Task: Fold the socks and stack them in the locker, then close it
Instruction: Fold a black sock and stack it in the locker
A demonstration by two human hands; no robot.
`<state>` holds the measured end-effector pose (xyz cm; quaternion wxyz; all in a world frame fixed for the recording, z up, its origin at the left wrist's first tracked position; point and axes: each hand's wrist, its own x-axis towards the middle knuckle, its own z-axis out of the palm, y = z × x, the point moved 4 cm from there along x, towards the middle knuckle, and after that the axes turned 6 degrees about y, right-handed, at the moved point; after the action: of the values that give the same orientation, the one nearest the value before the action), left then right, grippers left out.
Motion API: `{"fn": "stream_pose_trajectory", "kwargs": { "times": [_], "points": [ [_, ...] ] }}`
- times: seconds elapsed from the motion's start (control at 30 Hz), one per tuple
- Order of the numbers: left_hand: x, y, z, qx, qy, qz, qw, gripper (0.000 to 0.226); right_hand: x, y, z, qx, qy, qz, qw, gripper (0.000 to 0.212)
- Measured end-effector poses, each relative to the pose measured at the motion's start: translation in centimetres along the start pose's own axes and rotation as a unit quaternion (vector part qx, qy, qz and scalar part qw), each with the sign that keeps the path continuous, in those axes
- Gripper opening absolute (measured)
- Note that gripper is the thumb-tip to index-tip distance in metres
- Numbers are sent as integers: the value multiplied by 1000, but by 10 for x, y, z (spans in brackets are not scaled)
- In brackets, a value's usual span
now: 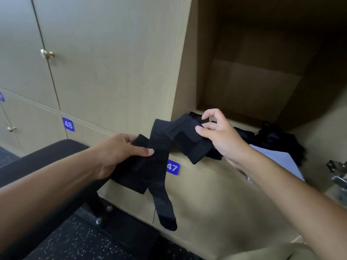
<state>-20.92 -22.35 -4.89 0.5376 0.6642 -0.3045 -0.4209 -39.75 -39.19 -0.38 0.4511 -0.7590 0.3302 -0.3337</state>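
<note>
A: What's sitting in the open locker [262,72]?
B: Dark socks [277,141] piling on its floor, beside a pale sheet [277,158].
A: Hands?
B: Left hand [120,152] and right hand [221,136] are both pinching one black sock [161,166] before the locker; its toe is hanging down.

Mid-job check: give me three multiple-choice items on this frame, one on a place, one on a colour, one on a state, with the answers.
1. Where is the loose sock pile?
A. on the locker floor
B. on the bench
C. on the ground

2. What colour is the 47 label?
A. red
B. blue
C. green

3. How is the locker?
A. shut
B. open
C. padlocked

Answers:
1 A: the pile lies inside the compartment.
2 B: white digits on blue.
3 B: its inside shows, while the left hand and right hand grip dark socks in front.
</note>
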Motion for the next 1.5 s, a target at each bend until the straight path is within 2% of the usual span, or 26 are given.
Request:
{"fn": "stream_pose_trajectory", "kwargs": {
  "times": [0.07, 0.2, 0.37, 0.53, 0.73, 1.07, 1.2, 1.37, 1.43, 1.5],
  "points": [
    [1, 0, 3, 0, 1, 0, 1000, 25, 5, 3, -14, -17, 12, -15, 1000, 13],
    [0, 2, 11, -4, 8, 0, 1000, 25, 18, 14, -45, -13, 79, -19, 997, 28],
    [0, 8, 28, -5, 13, 1, 1000, 29, 47, 37, -82, 12, 193, 50, 980, 37],
    [-1, 10, 43, 9, 31, 1, 999, 27, 75, 63, -94, -13, 229, 91, 969, 30],
    [0, 1, 53, 9, 23, 14, 1000, 28, 103, 81, -95, 25, 213, 136, 967, 30],
    [4, -3, 56, 17, -5, 24, 1000, 25, 123, 106, -88, -32, 215, 158, 963, 27],
    [5, -5, 54, 20, -7, 25, 999, 26, 128, 110, -87, -152, 215, 128, 956, 28],
    [5, -3, 50, 10, -8, 29, 999, 24, 129, 105, -85, -297, 207, 98, 927, 23],
    [5, -2, 49, 9, -5, 33, 999, 24, 125, 98, -84, -328, 214, 78, 917, 23],
    [4, -1, 48, 7, -5, 35, 999, 22, 117, 88, -82, -313, 218, 43, 924, 20]
  ]
}}
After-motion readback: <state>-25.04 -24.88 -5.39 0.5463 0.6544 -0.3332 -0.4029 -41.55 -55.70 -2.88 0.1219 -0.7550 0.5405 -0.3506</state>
